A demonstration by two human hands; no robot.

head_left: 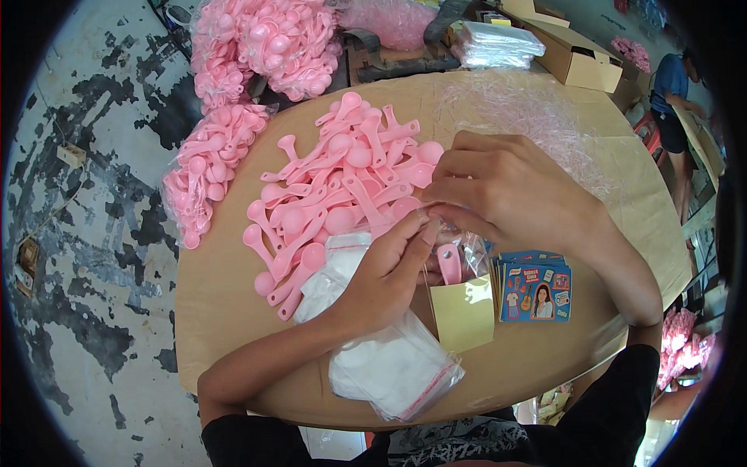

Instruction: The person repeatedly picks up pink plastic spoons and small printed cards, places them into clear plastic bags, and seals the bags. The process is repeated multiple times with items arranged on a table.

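My left hand (380,279) pinches the upper edge of a small clear plastic bag (475,253). Inside the bag are a pink measuring spoon (449,265), its handle end showing, and a pale yellow card (464,317). At the bag's top, my right hand (510,187) has its thumb and fingers pressed together; the exact grip is partly hidden. A heap of loose pink spoons (342,198) lies just beyond both hands. Flat clear bags (397,366) are piled under my left forearm. Right of the held bag sits a stack of blue printed cards (535,293).
Clear sacks full of pink spoons (272,47) stand beyond the table's far left edge. Thin plastic strips (529,117) are strewn at the far right of the brown-covered table (257,358). Behind are wrapped clear packets (498,45) and a cardboard box (583,68). Another person (673,89) stands at far right.
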